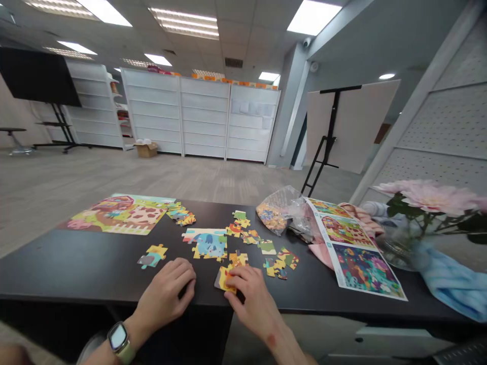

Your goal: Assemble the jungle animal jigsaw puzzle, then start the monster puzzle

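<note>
My right hand (249, 294) pinches a yellow and red puzzle piece (224, 279) at the near edge of the black table (76, 268). My left hand (167, 291), a smartwatch on its wrist, rests beside it with the fingers curled down on the tabletop; nothing shows in them. Just beyond lies a joined blue elephant section (207, 243). Loose puzzle pieces (281, 261) are scattered to its right, and a small joined pair (152, 255) lies to the left.
A finished farm puzzle (122, 214) lies at the far left. A clear bag of pieces (279, 209) and a picture sheet (352, 248) sit at the right, next to a glass vase of pink flowers (426, 203) and a blue cloth (452, 284).
</note>
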Available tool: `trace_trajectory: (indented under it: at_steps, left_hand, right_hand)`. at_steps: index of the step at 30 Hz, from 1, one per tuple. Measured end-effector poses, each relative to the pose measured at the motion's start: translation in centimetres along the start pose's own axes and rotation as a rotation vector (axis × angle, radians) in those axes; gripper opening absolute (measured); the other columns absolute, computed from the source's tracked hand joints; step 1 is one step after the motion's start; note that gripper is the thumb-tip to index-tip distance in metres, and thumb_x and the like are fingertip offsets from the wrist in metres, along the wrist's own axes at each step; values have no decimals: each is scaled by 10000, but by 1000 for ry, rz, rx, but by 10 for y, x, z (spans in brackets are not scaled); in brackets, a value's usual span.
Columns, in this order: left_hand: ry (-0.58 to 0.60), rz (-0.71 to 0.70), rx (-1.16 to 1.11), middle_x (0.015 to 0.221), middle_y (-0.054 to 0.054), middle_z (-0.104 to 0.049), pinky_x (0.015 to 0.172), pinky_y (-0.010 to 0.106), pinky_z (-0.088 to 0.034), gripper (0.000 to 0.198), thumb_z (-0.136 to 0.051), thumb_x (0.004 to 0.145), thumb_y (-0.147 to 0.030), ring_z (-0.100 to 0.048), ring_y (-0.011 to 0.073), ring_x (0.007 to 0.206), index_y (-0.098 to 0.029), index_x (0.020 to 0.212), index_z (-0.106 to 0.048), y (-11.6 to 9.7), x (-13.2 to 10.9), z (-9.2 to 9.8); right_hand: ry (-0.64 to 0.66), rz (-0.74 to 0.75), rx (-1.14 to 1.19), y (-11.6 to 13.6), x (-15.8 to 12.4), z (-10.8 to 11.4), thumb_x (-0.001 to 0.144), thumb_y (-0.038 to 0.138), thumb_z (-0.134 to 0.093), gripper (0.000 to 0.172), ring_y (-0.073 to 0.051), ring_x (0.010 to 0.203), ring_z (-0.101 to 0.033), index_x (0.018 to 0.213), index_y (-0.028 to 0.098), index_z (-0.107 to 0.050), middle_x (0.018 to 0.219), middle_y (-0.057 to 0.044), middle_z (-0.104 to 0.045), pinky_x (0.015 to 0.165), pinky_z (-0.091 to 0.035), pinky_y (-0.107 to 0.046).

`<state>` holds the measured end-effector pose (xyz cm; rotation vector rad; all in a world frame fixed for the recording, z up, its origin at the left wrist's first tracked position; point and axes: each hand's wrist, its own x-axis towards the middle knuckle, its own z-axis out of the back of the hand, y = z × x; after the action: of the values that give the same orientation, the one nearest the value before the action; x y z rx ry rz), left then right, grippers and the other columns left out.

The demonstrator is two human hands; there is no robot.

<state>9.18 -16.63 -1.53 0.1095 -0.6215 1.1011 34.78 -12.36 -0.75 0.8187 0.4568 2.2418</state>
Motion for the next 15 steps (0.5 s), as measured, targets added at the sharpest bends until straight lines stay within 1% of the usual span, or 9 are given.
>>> trace_trajectory:
  at_steps: [2, 4, 6, 7, 9, 10, 12, 14, 15]
  left_hand:
    - [50, -17, -11, 955, 59, -662, 878, 391, -471, 171, -473, 949, -151, -588, 249, 944, -215, 912, -627, -1, -1, 2]
    - [109, -47, -46, 998, 57, -673, 874, 383, -480, 170, -488, 942, -164, -604, 250, 950, -229, 956, -645, -1, -3, 3]
    - [163, -96, -84, 1104, 49, -692, 922, 375, -486, 202, -520, 936, -191, -625, 259, 1026, -265, 1057, -664, 3, -6, 5]
    - [182, -125, -94, 1184, 41, -694, 960, 373, -482, 249, -538, 938, -212, -628, 267, 1086, -292, 1138, -663, 6, -7, 5]
    - [227, -181, -97, 1377, 25, -646, 1039, 388, -462, 400, -573, 947, -269, -603, 294, 1220, -350, 1338, -596, 12, -7, 3]
    - [261, -204, -98, 1466, 24, -591, 1070, 405, -450, 495, -594, 948, -301, -576, 312, 1281, -367, 1433, -526, 15, -5, 2]
    - [346, -237, -110, 1591, 47, -447, 1113, 447, -427, 686, -638, 934, -339, -500, 346, 1381, -362, 1562, -361, 19, 3, -4]
    - [440, -275, -136, 1645, 81, -323, 1137, 491, -406, 844, -702, 895, -354, -413, 376, 1449, -336, 1608, -251, 20, 14, -15]
    - [475, -298, -152, 1651, 95, -294, 1139, 509, -401, 876, -726, 880, -351, -387, 389, 1463, -329, 1610, -244, 20, 19, -21]
  right_hand:
    - [3, 15, -25, 4, -1, -1, 876, 195, -682, 163, -275, 1175, -612, 1018, 271, -709, 1210, -53, -697, 1041, -450, -462]
    - [-78, -24, -54, -3, -6, 1, 900, 215, -643, 207, -274, 1188, -612, 1094, 260, -697, 1264, -83, -675, 1033, -479, -448]
    - [-198, -113, -113, -21, -16, 9, 922, 227, -584, 217, -273, 1164, -629, 1110, 241, -693, 1248, -109, -677, 1025, -503, -440]
    - [-259, -172, -162, -32, -21, 15, 922, 241, -573, 218, -281, 1163, -632, 1101, 234, -697, 1237, -117, -681, 1035, -500, -452]
    - [-351, -317, -283, -53, -30, 29, 887, 282, -613, 273, -313, 1218, -604, 1141, 224, -694, 1277, -133, -667, 1069, -472, -493]
    - [-361, -390, -334, -62, -33, 36, 862, 301, -643, 326, -328, 1246, -586, 1175, 221, -686, 1304, -137, -658, 1076, -461, -510]
    - [-302, -508, -383, -71, -35, 48, 835, 328, -674, 403, -337, 1275, -571, 1225, 225, -671, 1328, -129, -658, 1068, -456, -519]
    - [-216, -559, -380, -73, -33, 55, 844, 354, -671, 451, -327, 1285, -573, 1277, 229, -648, 1337, -119, -662, 1071, -450, -510]
    - [-186, -563, -373, -72, -31, 56, 846, 371, -674, 496, -322, 1299, -566, 1318, 228, -623, 1353, -118, -654, 1083, -440, -506]
